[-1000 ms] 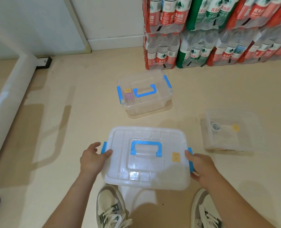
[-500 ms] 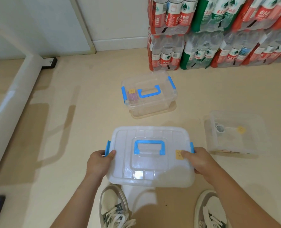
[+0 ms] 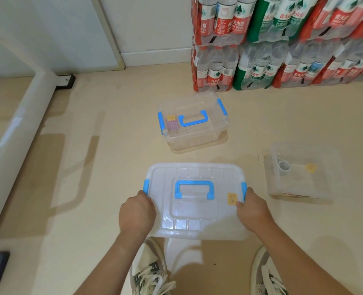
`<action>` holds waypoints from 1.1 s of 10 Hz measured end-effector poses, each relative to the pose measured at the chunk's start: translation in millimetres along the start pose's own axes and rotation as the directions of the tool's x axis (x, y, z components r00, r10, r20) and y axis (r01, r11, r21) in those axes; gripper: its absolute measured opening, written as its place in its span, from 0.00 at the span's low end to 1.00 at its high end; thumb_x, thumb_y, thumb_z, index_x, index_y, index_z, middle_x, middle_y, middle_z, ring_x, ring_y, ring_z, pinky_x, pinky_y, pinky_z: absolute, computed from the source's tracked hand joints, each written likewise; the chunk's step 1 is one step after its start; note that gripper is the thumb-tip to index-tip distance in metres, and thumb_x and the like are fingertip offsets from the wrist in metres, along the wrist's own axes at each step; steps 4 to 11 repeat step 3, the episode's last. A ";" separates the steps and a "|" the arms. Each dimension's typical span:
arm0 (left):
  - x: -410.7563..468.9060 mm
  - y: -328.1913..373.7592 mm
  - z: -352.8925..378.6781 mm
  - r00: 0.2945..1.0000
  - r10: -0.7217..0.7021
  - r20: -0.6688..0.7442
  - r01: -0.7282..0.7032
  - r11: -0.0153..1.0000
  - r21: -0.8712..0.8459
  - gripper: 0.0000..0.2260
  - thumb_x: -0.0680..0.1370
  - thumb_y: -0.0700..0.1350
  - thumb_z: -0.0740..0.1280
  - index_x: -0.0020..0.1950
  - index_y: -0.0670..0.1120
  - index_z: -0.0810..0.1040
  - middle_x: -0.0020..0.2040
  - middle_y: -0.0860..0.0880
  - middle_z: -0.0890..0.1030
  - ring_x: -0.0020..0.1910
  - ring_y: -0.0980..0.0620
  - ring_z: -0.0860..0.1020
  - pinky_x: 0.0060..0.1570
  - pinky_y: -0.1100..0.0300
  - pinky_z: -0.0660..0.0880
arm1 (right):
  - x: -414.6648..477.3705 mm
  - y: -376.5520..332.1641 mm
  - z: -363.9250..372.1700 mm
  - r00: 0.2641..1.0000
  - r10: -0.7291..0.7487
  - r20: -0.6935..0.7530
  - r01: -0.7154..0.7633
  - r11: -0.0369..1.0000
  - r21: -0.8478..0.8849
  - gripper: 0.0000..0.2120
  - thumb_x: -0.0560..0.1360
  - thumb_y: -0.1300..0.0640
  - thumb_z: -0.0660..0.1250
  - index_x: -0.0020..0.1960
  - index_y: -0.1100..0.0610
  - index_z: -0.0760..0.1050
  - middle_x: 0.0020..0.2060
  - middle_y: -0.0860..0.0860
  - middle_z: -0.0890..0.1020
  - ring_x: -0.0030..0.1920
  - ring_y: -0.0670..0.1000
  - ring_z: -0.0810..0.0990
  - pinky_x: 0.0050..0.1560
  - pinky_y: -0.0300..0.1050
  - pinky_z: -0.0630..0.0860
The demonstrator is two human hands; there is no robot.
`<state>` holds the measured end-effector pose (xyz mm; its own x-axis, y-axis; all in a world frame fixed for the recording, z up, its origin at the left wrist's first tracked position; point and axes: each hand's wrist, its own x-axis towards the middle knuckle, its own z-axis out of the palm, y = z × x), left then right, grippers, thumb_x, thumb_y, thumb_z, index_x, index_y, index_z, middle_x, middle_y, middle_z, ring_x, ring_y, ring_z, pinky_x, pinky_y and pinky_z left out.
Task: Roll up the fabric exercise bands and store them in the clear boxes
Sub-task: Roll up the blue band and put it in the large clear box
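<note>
Midway: left hand (image 3: 137, 211), box (image 3: 197, 217), right hand (image 3: 254, 211)

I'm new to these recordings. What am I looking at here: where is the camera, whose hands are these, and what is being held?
There is no machine. One camera sits on a person's head, looking down at their own bare hands. The left hand and right hand grip the short ends of a lidded clear box, near its blue latches. On the floor beyond stand a second closed box with something purple inside, and on the right an open box holding a small pale ring. Wrapped water bottles are stacked behind. The person's shoes show below.
</note>
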<state>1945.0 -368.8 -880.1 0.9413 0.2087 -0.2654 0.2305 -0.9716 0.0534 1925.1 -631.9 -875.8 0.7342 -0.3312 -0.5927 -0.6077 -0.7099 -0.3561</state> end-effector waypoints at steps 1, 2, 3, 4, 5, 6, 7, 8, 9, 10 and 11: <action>-2.9 4.4 -3.3 0.997 0.002 0.080 -0.008 0.997 0.072 0.07 0.78 0.38 0.55 0.53 0.41 0.71 0.45 0.45 0.82 0.39 0.44 0.77 0.35 0.57 0.66 | -1.9 -2.3 -3.6 0.999 -0.015 0.044 0.017 0.999 -0.049 0.17 0.79 0.60 0.57 0.65 0.65 0.60 0.52 0.61 0.78 0.50 0.59 0.78 0.42 0.44 0.68; -2.3 2.5 -7.6 0.989 -0.025 0.145 0.030 0.999 -0.035 0.07 0.77 0.39 0.55 0.52 0.41 0.70 0.42 0.46 0.79 0.39 0.45 0.75 0.37 0.57 0.67 | -1.3 -1.0 -6.0 0.995 -0.014 0.096 0.014 1.000 0.002 0.20 0.79 0.60 0.56 0.68 0.65 0.57 0.55 0.61 0.77 0.49 0.58 0.77 0.45 0.46 0.72; -4.2 -0.4 -26.1 0.979 0.007 0.203 0.034 0.980 -0.197 0.04 0.77 0.42 0.56 0.49 0.42 0.66 0.40 0.48 0.73 0.39 0.47 0.71 0.39 0.57 0.67 | -2.3 -4.9 -13.8 0.996 -0.021 0.081 0.018 0.999 0.031 0.27 0.79 0.58 0.54 0.74 0.64 0.48 0.62 0.62 0.72 0.56 0.60 0.76 0.50 0.47 0.71; -4.2 -0.4 -26.1 0.979 0.007 0.203 0.034 0.980 -0.197 0.04 0.77 0.42 0.56 0.49 0.42 0.66 0.40 0.48 0.73 0.39 0.47 0.71 0.39 0.57 0.67 | -2.3 -4.9 -13.8 0.996 -0.021 0.081 0.018 0.999 0.031 0.27 0.79 0.58 0.54 0.74 0.64 0.48 0.62 0.62 0.72 0.56 0.60 0.76 0.50 0.47 0.71; -4.2 -0.4 -26.1 0.979 0.007 0.203 0.034 0.980 -0.197 0.04 0.77 0.42 0.56 0.49 0.42 0.66 0.40 0.48 0.73 0.39 0.47 0.71 0.39 0.57 0.67 | -2.3 -4.9 -13.8 0.996 -0.021 0.081 0.018 0.999 0.031 0.27 0.79 0.58 0.54 0.74 0.64 0.48 0.62 0.62 0.72 0.56 0.60 0.76 0.50 0.47 0.71; -4.2 -0.4 -26.1 0.979 0.007 0.203 0.034 0.980 -0.197 0.04 0.77 0.42 0.56 0.49 0.42 0.66 0.40 0.48 0.73 0.39 0.47 0.71 0.39 0.57 0.67 | -2.3 -4.9 -13.8 0.996 -0.021 0.081 0.018 0.999 0.031 0.27 0.79 0.58 0.54 0.74 0.64 0.48 0.62 0.62 0.72 0.56 0.60 0.76 0.50 0.47 0.71; -4.2 -0.4 -26.1 0.979 0.007 0.203 0.034 0.980 -0.197 0.04 0.77 0.42 0.56 0.49 0.42 0.66 0.40 0.48 0.73 0.39 0.47 0.71 0.39 0.57 0.67 | -2.3 -4.9 -13.8 0.996 -0.021 0.081 0.018 0.999 0.031 0.27 0.79 0.58 0.54 0.74 0.64 0.48 0.62 0.62 0.72 0.56 0.60 0.76 0.50 0.47 0.71; -4.2 -0.4 -26.1 0.979 0.007 0.203 0.034 0.980 -0.197 0.04 0.77 0.42 0.56 0.49 0.42 0.66 0.40 0.48 0.73 0.39 0.47 0.71 0.39 0.57 0.67 | -2.3 -4.9 -13.8 0.996 -0.021 0.081 0.018 0.999 0.031 0.27 0.79 0.58 0.54 0.74 0.64 0.48 0.62 0.62 0.72 0.56 0.60 0.76 0.50 0.47 0.71; -4.2 -0.4 -26.1 0.979 0.007 0.203 0.034 0.980 -0.197 0.04 0.77 0.42 0.56 0.49 0.42 0.66 0.40 0.48 0.73 0.39 0.47 0.71 0.39 0.57 0.67 | -2.3 -4.9 -13.8 0.996 -0.021 0.081 0.018 0.999 0.031 0.27 0.79 0.58 0.54 0.74 0.64 0.48 0.62 0.62 0.72 0.56 0.60 0.76 0.50 0.47 0.71; -4.2 -0.4 -26.1 0.979 0.007 0.203 0.034 0.980 -0.197 0.04 0.77 0.42 0.56 0.49 0.42 0.66 0.40 0.48 0.73 0.39 0.47 0.71 0.39 0.57 0.67 | -2.3 -4.9 -13.8 0.996 -0.021 0.081 0.018 0.999 0.031 0.27 0.79 0.58 0.54 0.74 0.64 0.48 0.62 0.62 0.72 0.56 0.60 0.76 0.50 0.47 0.71; -4.2 -0.4 -26.1 0.979 0.007 0.203 0.034 0.980 -0.197 0.04 0.77 0.42 0.56 0.49 0.42 0.66 0.40 0.48 0.73 0.39 0.47 0.71 0.39 0.57 0.67 | -2.3 -4.9 -13.8 0.996 -0.021 0.081 0.018 0.999 0.031 0.27 0.79 0.58 0.54 0.74 0.64 0.48 0.62 0.62 0.72 0.56 0.60 0.76 0.50 0.47 0.71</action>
